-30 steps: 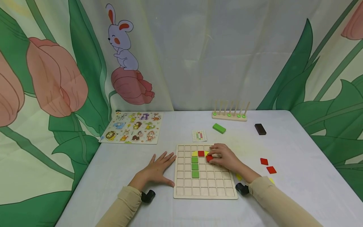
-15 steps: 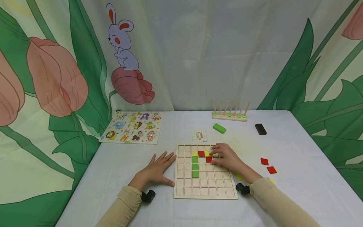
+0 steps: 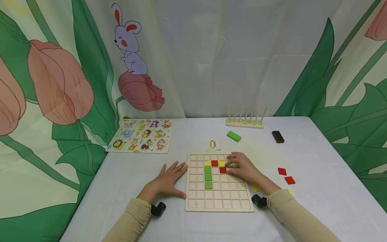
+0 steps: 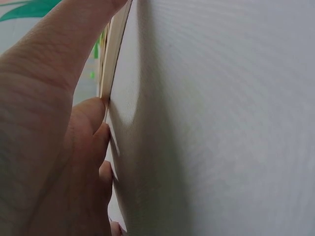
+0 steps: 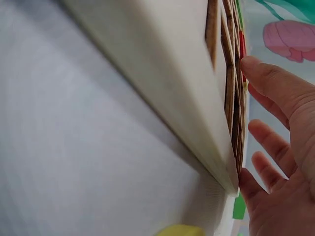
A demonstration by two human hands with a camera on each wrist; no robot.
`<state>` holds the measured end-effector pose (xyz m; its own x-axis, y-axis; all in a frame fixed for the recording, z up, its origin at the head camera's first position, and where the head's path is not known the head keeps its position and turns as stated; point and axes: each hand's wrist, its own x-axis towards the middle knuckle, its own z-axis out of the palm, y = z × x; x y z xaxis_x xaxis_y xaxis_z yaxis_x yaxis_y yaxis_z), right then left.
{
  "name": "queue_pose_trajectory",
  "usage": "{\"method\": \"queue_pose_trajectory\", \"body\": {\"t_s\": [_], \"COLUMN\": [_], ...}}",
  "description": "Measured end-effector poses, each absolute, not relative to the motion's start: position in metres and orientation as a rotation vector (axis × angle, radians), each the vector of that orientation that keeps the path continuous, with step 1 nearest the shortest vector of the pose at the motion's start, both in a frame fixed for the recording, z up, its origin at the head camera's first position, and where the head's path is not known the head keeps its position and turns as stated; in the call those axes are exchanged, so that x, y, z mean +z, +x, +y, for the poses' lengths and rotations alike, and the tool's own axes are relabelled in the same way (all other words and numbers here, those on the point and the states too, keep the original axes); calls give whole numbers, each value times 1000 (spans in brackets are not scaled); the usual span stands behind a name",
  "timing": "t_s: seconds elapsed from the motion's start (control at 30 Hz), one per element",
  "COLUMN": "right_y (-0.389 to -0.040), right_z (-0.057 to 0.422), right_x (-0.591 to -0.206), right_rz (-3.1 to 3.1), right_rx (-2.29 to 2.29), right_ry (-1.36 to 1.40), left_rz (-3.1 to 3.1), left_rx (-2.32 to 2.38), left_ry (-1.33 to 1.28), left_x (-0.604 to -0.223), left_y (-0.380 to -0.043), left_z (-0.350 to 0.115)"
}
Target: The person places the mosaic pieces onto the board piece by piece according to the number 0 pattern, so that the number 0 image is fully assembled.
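A wooden grid board (image 3: 218, 203) lies on the table. In it sit yellow tiles (image 3: 207, 163) at two corners, a red tile (image 3: 214, 163) between them, and a column of several green tiles (image 3: 208, 177). Another red tile (image 3: 222, 170) lies flat in a cell below the right yellow tile. My right hand (image 3: 244, 167) is over the board's upper right, its thumb and fingertips beside that red tile and the yellow one. In the right wrist view its fingers are spread with nothing between them. My left hand (image 3: 167, 181) lies with fingers spread, touching the board's left edge.
A pattern card (image 3: 213, 145) lies behind the board, with a green block (image 3: 233, 136) and a peg rack (image 3: 244, 123) farther back. An animal puzzle (image 3: 140, 136) is at left, a black block (image 3: 277, 137) at right. Loose red tiles (image 3: 289, 180) and yellow pieces lie by my right arm.
The red tile under my right fingers has gone from slightly askew to flat in its cell. My right hand has shifted slightly right, off the tile. My left hand has stayed put.
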<state>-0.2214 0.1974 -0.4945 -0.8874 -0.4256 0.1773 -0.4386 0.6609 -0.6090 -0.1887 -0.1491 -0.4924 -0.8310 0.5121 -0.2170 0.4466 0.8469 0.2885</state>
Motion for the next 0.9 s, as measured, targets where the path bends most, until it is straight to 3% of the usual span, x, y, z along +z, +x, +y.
{"method": "queue_pose_trajectory", "body": {"t_s": [0.33,0.9], "right_y": [-223,-217], "right_z": [195,229], "right_x": [-494,-457], "right_rz": [-2807,-2867], "right_rx": [1015,1153], "right_ry": [795,475], "left_rz": [2745,2740], "left_rx": [327,336], "left_ry": [728,719], "left_x": [-490,-493], "left_y": [-189,-189], "left_z": [-150,-147]}}
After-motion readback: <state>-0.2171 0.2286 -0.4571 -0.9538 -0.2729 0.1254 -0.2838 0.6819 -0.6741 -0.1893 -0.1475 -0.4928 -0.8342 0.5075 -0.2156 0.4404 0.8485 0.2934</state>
